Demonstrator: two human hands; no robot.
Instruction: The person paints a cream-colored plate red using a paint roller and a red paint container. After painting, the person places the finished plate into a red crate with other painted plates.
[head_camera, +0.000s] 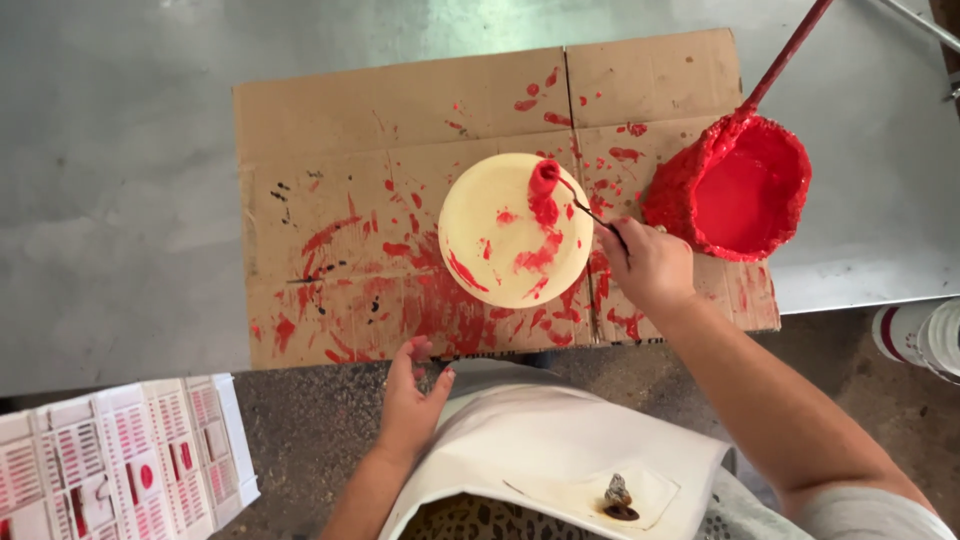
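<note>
A cream round disc-like object (500, 250) with red paint streaks rests on a paint-spattered cardboard sheet (400, 110). My right hand (648, 265) grips a thin dark-handled brush (592, 212) whose red-loaded tip touches the disc's upper right part. A container (745, 190) caked with red paint and full of it stands just right of my hand, with a red stick (790, 50) leaning out of it. My left hand (412, 400) hovers open by the cardboard's near edge, holding nothing.
The cardboard lies on a grey metal table (120, 200). A white crate with red-and-white labels (120, 460) sits at the lower left on the floor. White buckets (925, 335) stand at the right edge. A white apron (560, 450) covers my front.
</note>
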